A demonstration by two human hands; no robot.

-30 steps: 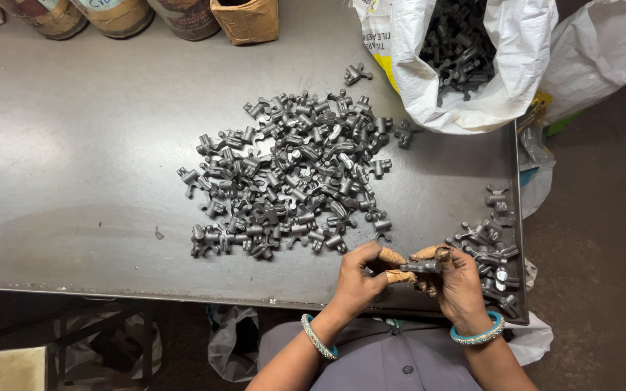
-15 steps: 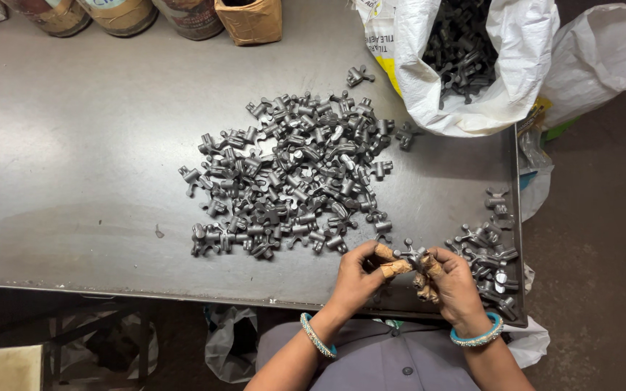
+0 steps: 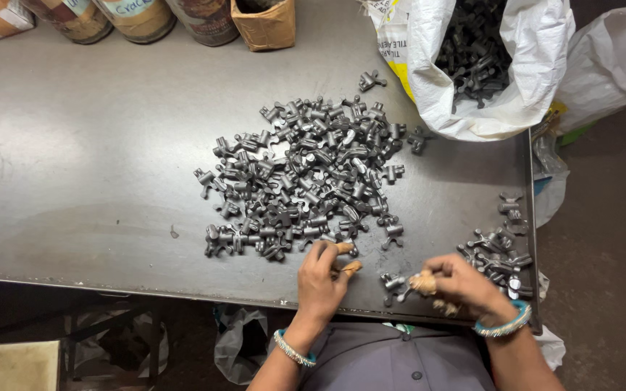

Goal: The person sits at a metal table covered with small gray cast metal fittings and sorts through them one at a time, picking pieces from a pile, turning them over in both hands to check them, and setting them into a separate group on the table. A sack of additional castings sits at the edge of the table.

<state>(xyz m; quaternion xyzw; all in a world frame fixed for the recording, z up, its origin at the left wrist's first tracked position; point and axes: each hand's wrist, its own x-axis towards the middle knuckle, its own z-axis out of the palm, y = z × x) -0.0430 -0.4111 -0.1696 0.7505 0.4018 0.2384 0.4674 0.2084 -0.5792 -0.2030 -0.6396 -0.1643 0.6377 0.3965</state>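
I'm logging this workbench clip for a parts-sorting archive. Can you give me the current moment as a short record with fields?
surface: grey metal table
main pile: heap of small dark grey forked metal parts, mid-table
side pile: smaller cluster of the same parts by the right edge
left hand: at the near edge of the heap, fingertips beside the parts
right hand: next to a few loose parts; what it holds cannot be told
sack: open white woven sack with more parts, top right
back row: tins and a brown cardboard box

Workshop: steel bench [image 3: 96, 181] heaped with forged metal parts [image 3: 306, 177].
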